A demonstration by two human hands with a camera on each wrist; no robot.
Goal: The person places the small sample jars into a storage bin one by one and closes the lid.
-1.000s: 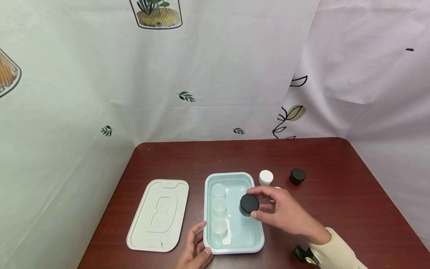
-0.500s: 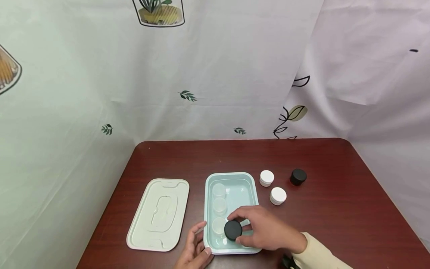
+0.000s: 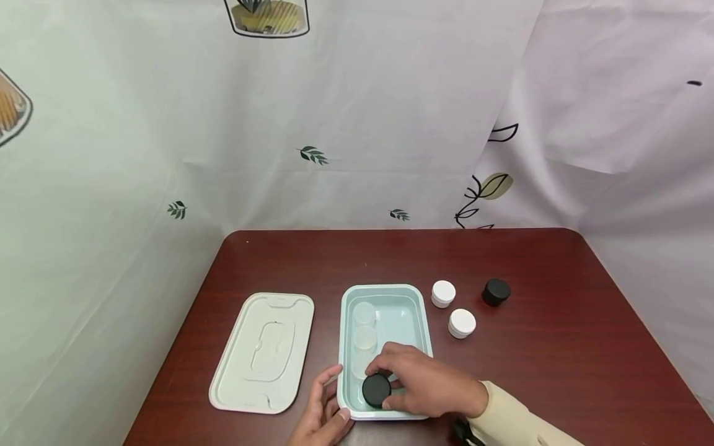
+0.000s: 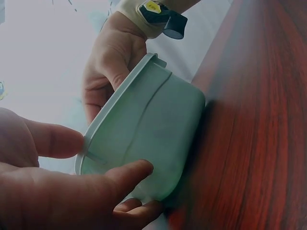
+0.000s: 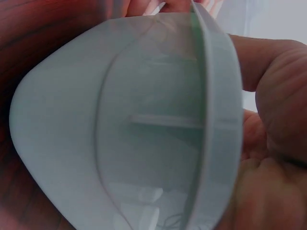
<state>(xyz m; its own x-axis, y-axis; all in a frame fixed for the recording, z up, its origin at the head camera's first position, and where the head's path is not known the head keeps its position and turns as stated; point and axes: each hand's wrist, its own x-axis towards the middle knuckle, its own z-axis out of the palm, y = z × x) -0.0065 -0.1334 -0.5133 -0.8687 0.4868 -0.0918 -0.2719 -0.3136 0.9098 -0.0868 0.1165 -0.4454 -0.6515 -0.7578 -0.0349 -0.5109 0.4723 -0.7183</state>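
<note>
In the head view, my right hand (image 3: 421,381) pinches a small round black jar (image 3: 376,390) by its sides, low inside the near left part of a pale blue-green plastic tub (image 3: 415,316). Down the tub's left side stand translucent round jars (image 3: 365,339) in a row; my right fingers and the black jar partly cover the nearest one. My left hand (image 3: 323,409) holds the tub's near left corner, with a finger at its left rim and the thumb at the front. Close up in the left wrist view, the left fingers (image 4: 132,175) lie against the tub's outer wall.
A whitish lid (image 3: 262,353) lies flat left of the tub. To its right stand two white jars, a farther one (image 3: 443,293) and a nearer one (image 3: 462,323), plus another black jar (image 3: 496,292). Everything rests on a dark red wooden table (image 3: 558,347) with fabric hanging behind.
My right hand has carried the black jar left and nearer, from over the tub's right side down to its near left part. The left hand stays at the corner.
</note>
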